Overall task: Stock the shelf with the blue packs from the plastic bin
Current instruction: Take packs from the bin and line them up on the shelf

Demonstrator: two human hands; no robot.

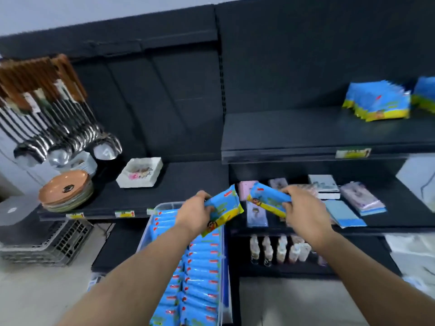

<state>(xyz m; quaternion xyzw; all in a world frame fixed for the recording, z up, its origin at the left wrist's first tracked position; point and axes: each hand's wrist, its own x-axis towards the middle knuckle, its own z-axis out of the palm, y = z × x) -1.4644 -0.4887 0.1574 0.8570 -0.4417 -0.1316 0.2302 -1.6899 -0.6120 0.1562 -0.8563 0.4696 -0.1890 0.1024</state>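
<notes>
A clear plastic bin [150, 225] stands low in the middle, filled with rows of blue packs [200, 274]. My left hand [195, 215] grips one blue pack [224, 209] with a yellow bottom edge, lifted just above the bin. My right hand [303, 209] grips a second blue pack [268, 200] beside it. Both packs are tilted and close together in front of the dark shelf unit. On the upper right shelf [294, 135], several blue packs [379, 102] stand upright in a row at the far right.
Ladles [70, 137] hang at the left above stacked orange plates [67, 191] and a white dish [140, 172]. The middle right shelf holds pastel packs and notebooks [348, 203]. Small bottles [280, 249] fill the shelf below. Grey crates [42, 243] sit at the left on the floor.
</notes>
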